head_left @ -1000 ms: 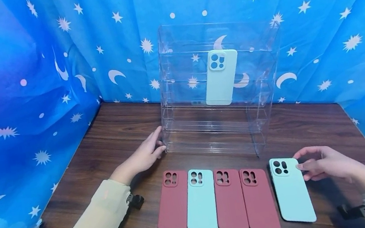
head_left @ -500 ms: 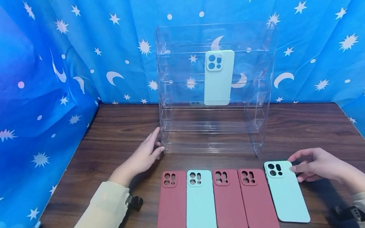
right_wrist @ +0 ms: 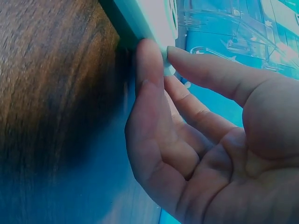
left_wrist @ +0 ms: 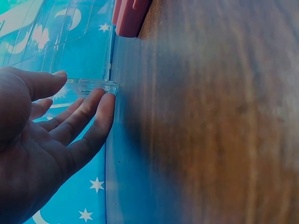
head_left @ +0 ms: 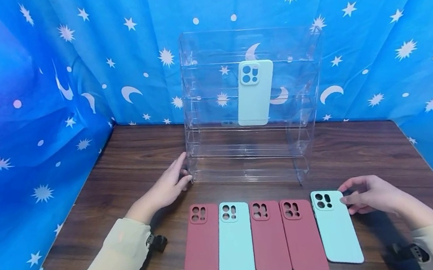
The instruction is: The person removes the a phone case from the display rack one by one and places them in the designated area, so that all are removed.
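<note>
At the right end of a row of phone cases, my right hand (head_left: 374, 196) pinches the upper right edge of a mint phone case (head_left: 338, 233) between thumb and fingers. In the right wrist view the thumb and fingers (right_wrist: 150, 60) meet at this case's corner. My left hand (head_left: 163, 188) touches the lower left side of a clear acrylic display rack (head_left: 247, 174) with loosely extended fingers. The left wrist view has its fingertips (left_wrist: 107, 100) at the rack's clear edge. Another mint phone case (head_left: 254, 97) leans upright on an upper tier of the rack.
Beside the pinched case lie three dark red phone cases, a left one (head_left: 202, 247), a middle one (head_left: 270, 242) and a right one (head_left: 305, 242). A mint case (head_left: 235, 245) lies between the first two. A blue star-patterned curtain (head_left: 136, 35) surrounds the wooden table (head_left: 139, 150).
My right hand has brought the mint phone case left, close against the red case beside it. The left hand stays at the rack. The head view has shifted slightly.
</note>
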The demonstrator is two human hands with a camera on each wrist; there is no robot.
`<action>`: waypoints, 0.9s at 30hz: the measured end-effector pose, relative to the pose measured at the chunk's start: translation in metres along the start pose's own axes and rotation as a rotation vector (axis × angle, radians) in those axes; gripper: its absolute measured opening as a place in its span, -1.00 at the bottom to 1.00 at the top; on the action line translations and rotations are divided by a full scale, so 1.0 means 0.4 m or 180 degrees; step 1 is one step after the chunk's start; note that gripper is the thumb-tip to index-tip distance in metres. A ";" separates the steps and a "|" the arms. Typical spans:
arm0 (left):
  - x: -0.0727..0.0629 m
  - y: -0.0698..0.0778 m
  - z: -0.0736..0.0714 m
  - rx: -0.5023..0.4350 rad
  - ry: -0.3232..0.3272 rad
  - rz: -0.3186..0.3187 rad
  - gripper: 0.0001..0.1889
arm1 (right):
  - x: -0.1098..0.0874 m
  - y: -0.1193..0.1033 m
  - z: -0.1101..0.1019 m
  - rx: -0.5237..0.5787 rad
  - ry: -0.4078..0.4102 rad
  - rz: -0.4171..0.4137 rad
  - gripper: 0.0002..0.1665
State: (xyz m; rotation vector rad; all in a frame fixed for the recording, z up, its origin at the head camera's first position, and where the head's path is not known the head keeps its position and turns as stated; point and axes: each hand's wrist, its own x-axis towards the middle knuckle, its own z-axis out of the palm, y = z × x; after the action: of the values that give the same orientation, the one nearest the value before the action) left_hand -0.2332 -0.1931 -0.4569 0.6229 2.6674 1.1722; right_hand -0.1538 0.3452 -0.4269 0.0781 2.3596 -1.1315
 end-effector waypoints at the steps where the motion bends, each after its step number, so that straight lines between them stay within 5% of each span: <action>1: 0.000 0.000 0.000 -0.0001 0.0002 0.0004 -0.22 | 0.000 0.000 0.000 0.0005 -0.0004 0.0009 -0.43; 10: 0.000 -0.002 -0.001 -0.0013 -0.0005 0.0029 -0.23 | -0.001 -0.010 0.005 -0.0018 0.0018 -0.0034 -0.60; 17: -0.001 0.002 -0.002 -0.0006 -0.0008 0.0018 -0.22 | 0.002 -0.018 0.012 -0.0204 0.0175 0.0075 -0.57; 27: 0.000 0.000 0.001 -0.0032 0.0004 0.0027 -0.22 | 0.007 -0.063 0.023 -0.0554 0.0550 -0.0188 -0.50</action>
State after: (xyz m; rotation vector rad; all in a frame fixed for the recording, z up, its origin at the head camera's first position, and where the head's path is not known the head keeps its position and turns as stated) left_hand -0.2333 -0.1929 -0.4572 0.6327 2.6606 1.1879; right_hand -0.1593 0.3216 -0.4150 0.0470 2.6199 -0.9757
